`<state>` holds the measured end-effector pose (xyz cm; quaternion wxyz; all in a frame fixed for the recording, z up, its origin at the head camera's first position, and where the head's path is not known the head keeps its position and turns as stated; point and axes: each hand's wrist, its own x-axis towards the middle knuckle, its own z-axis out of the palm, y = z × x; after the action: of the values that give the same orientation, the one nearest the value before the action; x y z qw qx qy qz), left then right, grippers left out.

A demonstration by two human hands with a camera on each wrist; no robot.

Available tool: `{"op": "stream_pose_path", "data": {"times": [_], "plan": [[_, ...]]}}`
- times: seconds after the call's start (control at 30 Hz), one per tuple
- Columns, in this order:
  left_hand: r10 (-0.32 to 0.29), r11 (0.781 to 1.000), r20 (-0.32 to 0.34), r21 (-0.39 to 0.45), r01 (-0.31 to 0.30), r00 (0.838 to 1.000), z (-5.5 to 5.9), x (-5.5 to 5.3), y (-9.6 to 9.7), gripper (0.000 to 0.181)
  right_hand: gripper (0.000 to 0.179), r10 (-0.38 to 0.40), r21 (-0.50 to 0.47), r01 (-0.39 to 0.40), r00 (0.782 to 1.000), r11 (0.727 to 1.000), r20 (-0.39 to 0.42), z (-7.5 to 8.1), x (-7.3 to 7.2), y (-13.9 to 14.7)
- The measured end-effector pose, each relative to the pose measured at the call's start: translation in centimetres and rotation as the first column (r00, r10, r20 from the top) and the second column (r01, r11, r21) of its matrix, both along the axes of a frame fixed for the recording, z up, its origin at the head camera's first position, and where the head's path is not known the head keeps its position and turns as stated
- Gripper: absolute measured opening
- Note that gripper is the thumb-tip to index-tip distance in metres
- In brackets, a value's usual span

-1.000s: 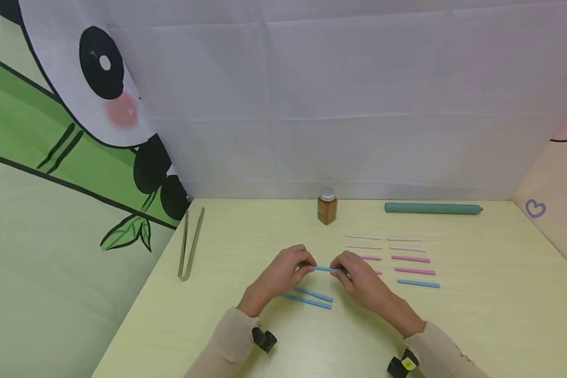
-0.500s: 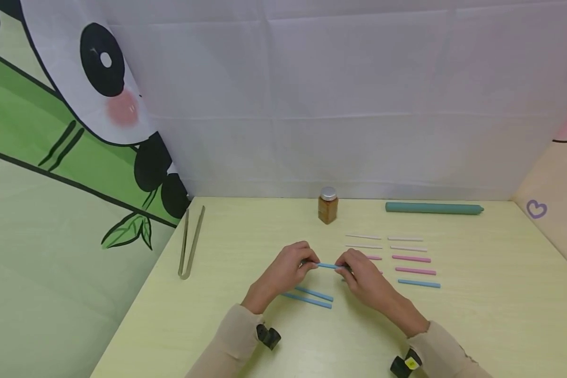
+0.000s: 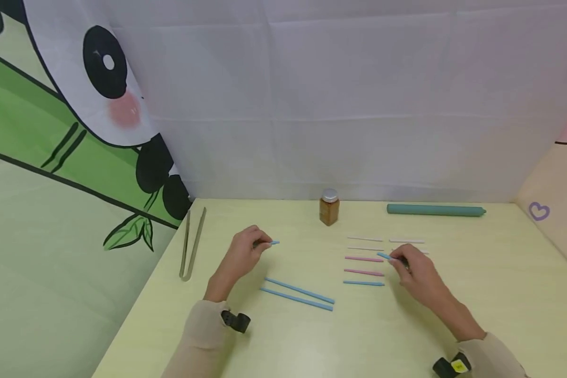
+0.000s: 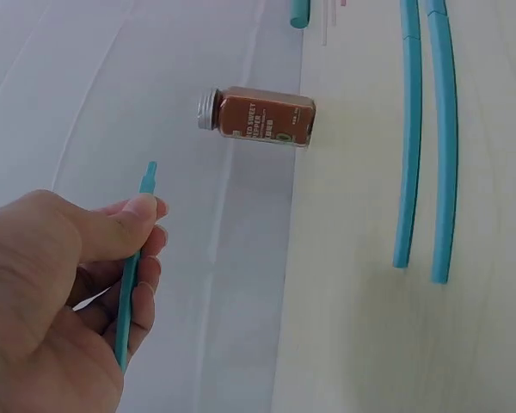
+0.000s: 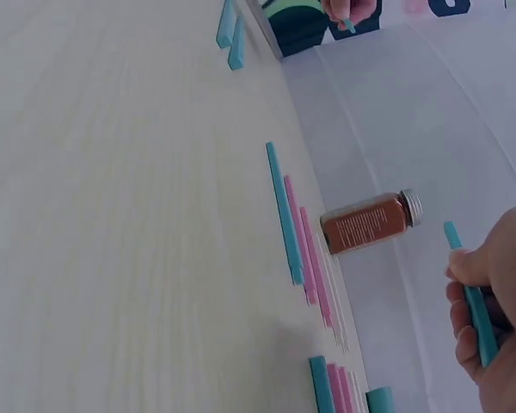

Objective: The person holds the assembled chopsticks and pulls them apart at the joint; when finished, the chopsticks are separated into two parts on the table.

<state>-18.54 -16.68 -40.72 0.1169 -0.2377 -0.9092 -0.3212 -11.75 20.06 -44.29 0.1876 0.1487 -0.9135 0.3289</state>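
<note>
My left hand (image 3: pixel 242 252) pinches a blue stick piece (image 4: pixel 125 318) between thumb and fingers; its tip is stepped and narrower. It hovers left of two long blue sticks (image 3: pixel 300 290) lying side by side on the table. My right hand (image 3: pixel 418 273) pinches another blue stick piece (image 5: pixel 477 314), whose lower part lies inside the hand. This hand is above the right-hand column of short sticks and hides most of it. Left of it lies another column: one blue stick (image 3: pixel 364 283), two pink sticks (image 3: pixel 364 272) and two thin white sticks (image 3: pixel 365 248).
A spice jar (image 3: pixel 329 209) of red powder with a silver lid stands at the back of the table (image 3: pixel 312 346). Metal tongs (image 3: pixel 192 247) lie along the left edge. A teal cylinder (image 3: pixel 436 210) with a small knobbed end lies at the back right, near the white backdrop (image 3: pixel 312 105).
My hands were close together, holding one blue stick between them. They have moved apart, left hand leftward and right hand rightward, each with a blue piece.
</note>
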Motion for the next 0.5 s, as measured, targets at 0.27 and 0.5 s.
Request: {"op": "stream_pose_path", "data": {"times": [0.27,0.5], "plan": [[-0.057,0.998,0.093,-0.017,0.059,0.994,-0.2,0.4,0.6,0.008,0.01,-0.027,0.016,0.028,0.998,0.999,-0.059,0.0,1.4,3.9],[-0.163,0.98,0.105,-0.1,0.173,0.981,-1.7,2.0,5.3,0.012,0.014,-0.03,0.046,0.034,0.995,0.998,-0.091,-0.9,2.4,6.5]]}}
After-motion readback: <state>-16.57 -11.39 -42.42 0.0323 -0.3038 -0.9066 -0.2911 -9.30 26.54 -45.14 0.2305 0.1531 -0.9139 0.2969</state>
